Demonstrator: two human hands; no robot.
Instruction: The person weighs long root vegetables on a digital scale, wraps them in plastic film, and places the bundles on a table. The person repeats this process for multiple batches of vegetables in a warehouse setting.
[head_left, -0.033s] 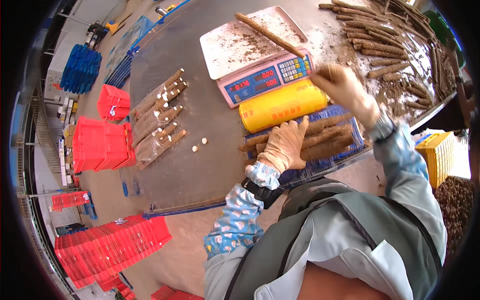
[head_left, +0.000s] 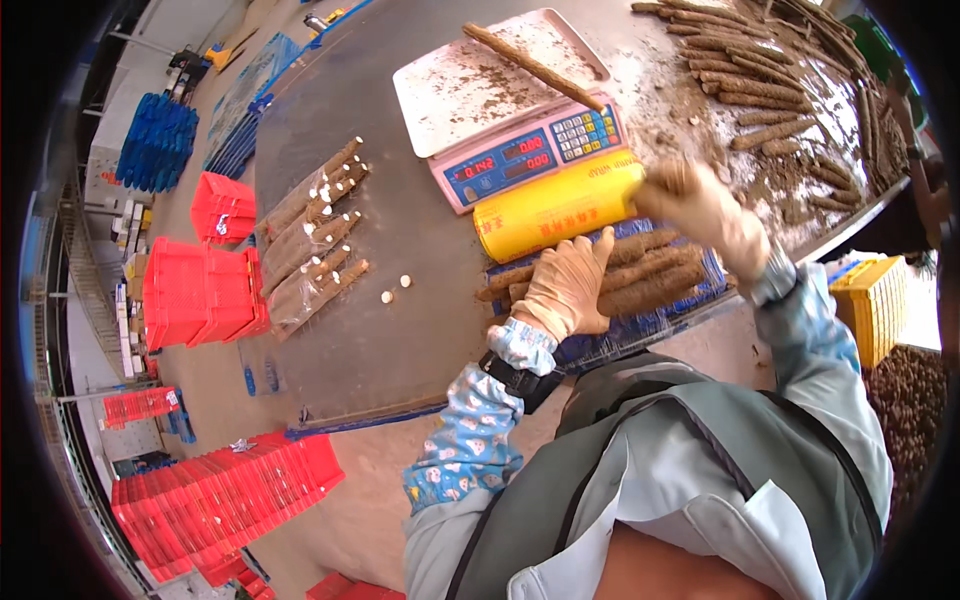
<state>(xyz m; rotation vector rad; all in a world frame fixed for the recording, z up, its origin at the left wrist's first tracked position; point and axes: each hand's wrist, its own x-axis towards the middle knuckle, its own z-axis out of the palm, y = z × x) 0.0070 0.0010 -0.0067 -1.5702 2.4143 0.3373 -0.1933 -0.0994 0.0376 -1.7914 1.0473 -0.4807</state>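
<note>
My gloved left hand (head_left: pixel 565 288) spans a bunch of long brown yams (head_left: pixel 650 272), with fingers on the far side and thumb on the near side. The yams lie on a blue wrapped base (head_left: pixel 714 272) at the table's near edge. Just beyond them is a yellow roll of plastic wrap (head_left: pixel 560 210). My gloved right hand (head_left: pixel 700 208) is closed at the roll's right end, slightly blurred; anything in its fingers is hidden. Behind the roll stands a pink digital scale (head_left: pixel 525 158), with a single yam (head_left: pixel 532 66) lying across its dirt-strewn tray.
Film-wrapped bundles of yams (head_left: pixel 312 250) with pale cut ends lie on the table's left, near two small white root pieces (head_left: pixel 396 290). Loose yams (head_left: pixel 750 75) and soil cover the far right. Red crates (head_left: pixel 195 295) stand left; a yellow crate (head_left: pixel 870 300) stands right.
My right hand has shifted slightly toward me and to the right, its fingers more curled. The scale's lit reading has changed. My left hand stays on the yams.
</note>
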